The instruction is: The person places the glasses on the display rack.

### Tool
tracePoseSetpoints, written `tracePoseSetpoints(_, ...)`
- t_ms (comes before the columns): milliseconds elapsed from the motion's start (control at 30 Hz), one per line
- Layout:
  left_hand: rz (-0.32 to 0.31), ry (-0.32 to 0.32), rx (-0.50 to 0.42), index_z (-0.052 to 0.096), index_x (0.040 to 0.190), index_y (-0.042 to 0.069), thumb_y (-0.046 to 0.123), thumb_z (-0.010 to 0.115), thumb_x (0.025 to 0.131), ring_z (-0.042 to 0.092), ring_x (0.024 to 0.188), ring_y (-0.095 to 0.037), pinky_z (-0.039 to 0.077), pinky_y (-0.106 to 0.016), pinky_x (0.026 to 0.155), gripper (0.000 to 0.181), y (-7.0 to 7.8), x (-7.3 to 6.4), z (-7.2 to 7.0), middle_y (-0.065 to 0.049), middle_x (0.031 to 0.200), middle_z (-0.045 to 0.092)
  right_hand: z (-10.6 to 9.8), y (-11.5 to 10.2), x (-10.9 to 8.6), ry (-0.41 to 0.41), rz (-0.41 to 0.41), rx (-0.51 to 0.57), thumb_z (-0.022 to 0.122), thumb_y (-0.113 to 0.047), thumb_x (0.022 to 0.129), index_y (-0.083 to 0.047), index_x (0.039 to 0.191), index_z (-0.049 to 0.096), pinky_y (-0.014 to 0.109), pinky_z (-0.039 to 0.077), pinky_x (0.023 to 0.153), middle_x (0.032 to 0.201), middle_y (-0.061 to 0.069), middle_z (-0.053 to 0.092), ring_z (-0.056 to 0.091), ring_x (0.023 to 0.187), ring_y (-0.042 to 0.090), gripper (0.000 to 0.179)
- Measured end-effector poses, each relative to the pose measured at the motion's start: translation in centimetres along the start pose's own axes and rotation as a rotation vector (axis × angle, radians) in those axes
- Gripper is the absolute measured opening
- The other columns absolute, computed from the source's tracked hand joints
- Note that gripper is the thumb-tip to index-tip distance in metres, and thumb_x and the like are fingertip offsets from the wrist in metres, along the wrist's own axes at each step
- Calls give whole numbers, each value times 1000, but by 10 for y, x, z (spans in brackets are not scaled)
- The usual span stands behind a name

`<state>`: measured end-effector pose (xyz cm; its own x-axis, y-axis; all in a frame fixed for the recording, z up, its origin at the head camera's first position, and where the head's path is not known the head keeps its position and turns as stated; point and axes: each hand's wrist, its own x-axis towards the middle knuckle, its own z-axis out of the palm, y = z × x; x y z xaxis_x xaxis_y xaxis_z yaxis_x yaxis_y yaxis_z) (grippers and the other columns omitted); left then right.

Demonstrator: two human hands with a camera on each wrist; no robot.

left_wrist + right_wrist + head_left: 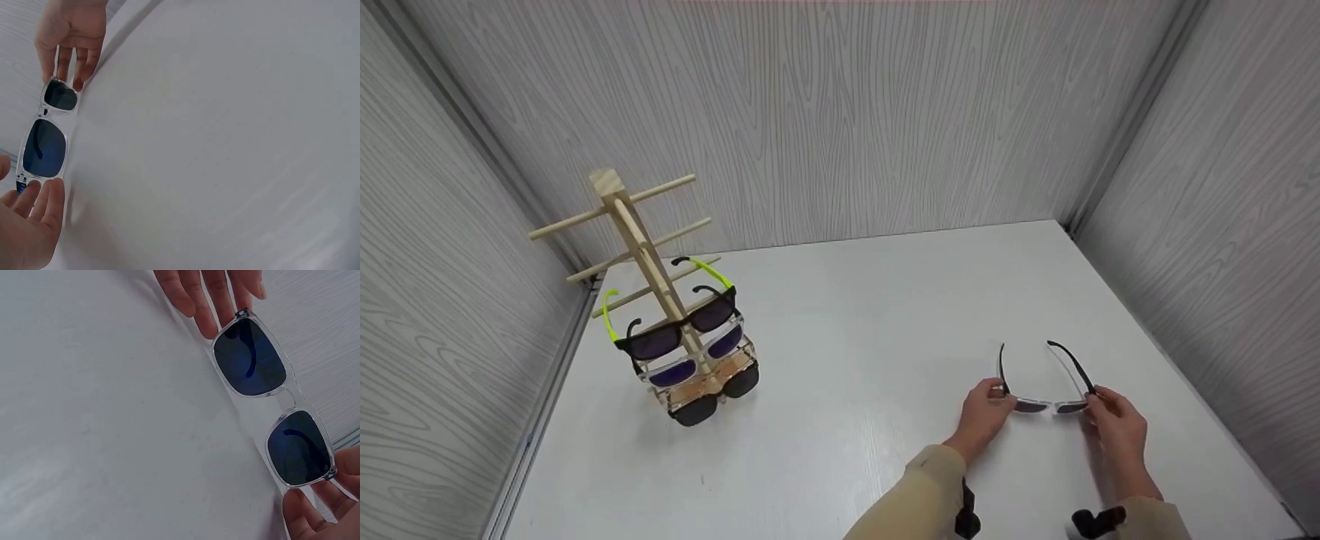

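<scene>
A pair of clear-framed sunglasses [1031, 406] with dark lenses and black temples is held between both hands at the right of the head view. My left hand [985, 416] grips its left end near the hinge. At the opposite end, my right hand [1119, 426] pinches the frame where the temple begins. The temples are unfolded and point away from me. Both lenses [250, 357] face the wrist cameras, the frame's ends between the fingers of each hand.
A wooden eyewear stand [649, 262] with several crossbars is at the left. Its lower part bears black sunglasses [656, 341] with neon yellow temples, clear-framed sunglasses [673, 373] with purple-blue lenses, and a dark-lensed pair [695, 409]. Wood-grain panels [840, 120] enclose the white table [840, 337].
</scene>
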<state>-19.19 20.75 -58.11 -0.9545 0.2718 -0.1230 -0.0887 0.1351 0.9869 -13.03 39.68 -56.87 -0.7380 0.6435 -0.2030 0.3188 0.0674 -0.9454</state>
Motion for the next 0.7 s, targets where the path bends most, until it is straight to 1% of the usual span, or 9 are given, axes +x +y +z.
tracePoseSetpoints(100, 21, 12, -15, 60, 115, 9, 16, 66, 85, 60, 84, -9, 49, -25, 73, 31, -1, 0, -1, 4, 95, 61, 1, -1, -1, 6, -30, 35, 63, -29, 89, -5, 131, 50, 21, 51, 66, 98, -9, 57, 59, 83, 5, 50)
tracePoseSetpoints(200, 56, 36, -23, 60, 113, 9, 16, 66, 85, 60, 84, -9, 49, -24, 72, 30, -1, -2, -2, 4, 97, 61, 2, -6, -6, -2, -36, 45, 62, -29, 90, -5, 130, 50, 21, 51, 68, 99, -9, 56, 59, 85, 6, 49)
tracePoseSetpoints(300, 78, 63, -30, 60, 113, 8, 16, 65, 85, 60, 84, -8, 49, -24, 72, 30, -1, -3, -3, 3, 98, 61, 4, -12, -11, -13, -49, -6, 57, -30, 93, -4, 133, 47, 21, 51, 71, 103, -9, 55, 59, 87, 5, 49)
tracePoseSetpoints(400, 95, 80, -46, 59, 114, 10, 18, 64, 87, 59, 83, -7, 49, -24, 72, 29, 0, -5, -4, 1, 102, 62, 7, -17, -16, -17, -52, 40, 58, -27, 93, -3, 133, 47, 22, 52, 73, 105, -7, 56, 60, 88, 7, 47)
tracePoseSetpoints(467, 97, 89, -55, 59, 114, 12, 19, 64, 87, 59, 83, -6, 49, -24, 72, 28, 0, -6, -6, 0, 103, 62, 9, -19, -17, -15, -72, 68, 59, -25, 92, -3, 131, 48, 22, 52, 72, 105, -7, 57, 61, 88, 7, 46)
tracePoseSetpoints(567, 109, 102, -57, 60, 112, 16, 20, 64, 87, 59, 83, -6, 49, -23, 72, 26, 1, -7, -8, -1, 103, 62, 11, -15, -16, -14, -104, 132, 63, -25, 90, -5, 128, 53, 21, 52, 69, 103, -7, 59, 62, 86, 8, 44)
tracePoseSetpoints(633, 106, 112, -51, 60, 112, 17, 21, 65, 88, 58, 82, -6, 49, -22, 72, 25, 1, -8, -11, 1, 101, 62, 13, -13, -16, -7, -126, 119, 63, -27, 89, -5, 127, 54, 21, 52, 69, 106, -4, 61, 61, 86, 9, 44)
tracePoseSetpoints(667, 105, 116, -50, 60, 112, 17, 21, 64, 88, 58, 82, -6, 49, -23, 71, 25, 1, -9, -12, 1, 101, 62, 14, -9, -14, -16, -139, 134, 64, -28, 88, -7, 125, 56, 20, 52, 67, 106, -4, 62, 61, 84, 8, 44)
tracePoseSetpoints(700, 103, 122, -52, 61, 112, 17, 21, 64, 88, 58, 82, -6, 49, -23, 71, 25, 1, -10, -14, 2, 101, 62, 15, -8, -15, -13, -133, 122, 64, -29, 89, -7, 126, 56, 20, 52, 68, 108, -2, 61, 61, 86, 9, 43)
